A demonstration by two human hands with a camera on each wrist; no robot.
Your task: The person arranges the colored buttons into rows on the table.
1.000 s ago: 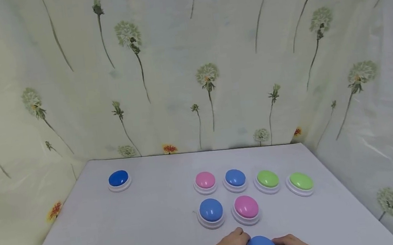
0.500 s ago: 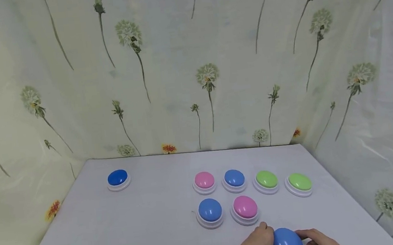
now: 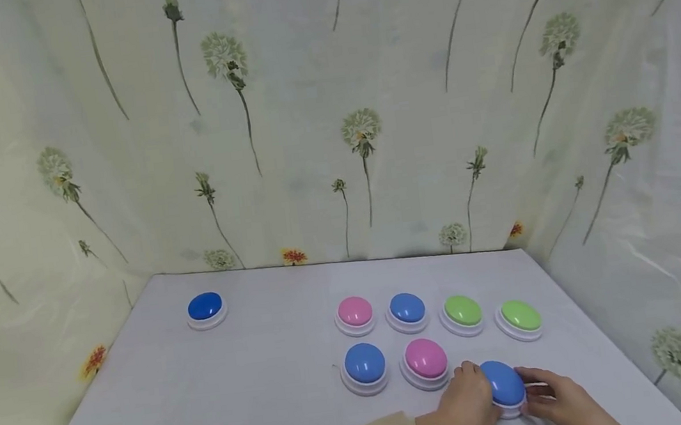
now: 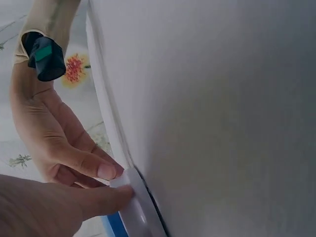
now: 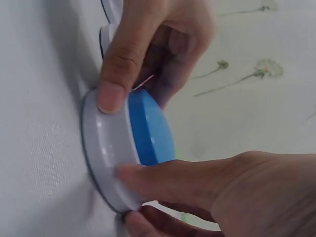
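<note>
Between both hands is a round push button [image 3: 502, 383] with a glossy blue dome and a white base. My left hand [image 3: 463, 405] grips the left side of its base, and my right hand [image 3: 560, 401] holds the right side. In the right wrist view, the left thumb [image 5: 112, 94] presses the rim of the white base [image 5: 104, 143], which is close against the white tabletop, and fingers of the right hand [image 5: 212, 192] curl around the opposite edge. The left wrist view shows both thumbs on the base [image 4: 140, 210], with the blue dome mostly hidden.
Just left of the hands, a pink button [image 3: 426, 358] and a blue button [image 3: 365, 364] form a row. Behind are another pink button [image 3: 355, 312], a blue one [image 3: 407, 309] and two green buttons [image 3: 463, 311]. A darker blue button [image 3: 205, 307] sits far left. Floral cloth [image 3: 290, 106] surrounds the table.
Both hands have carried the blue button rightward and away from the table's near side, to a spot right of the front pink button. The other buttons have stayed put.
</note>
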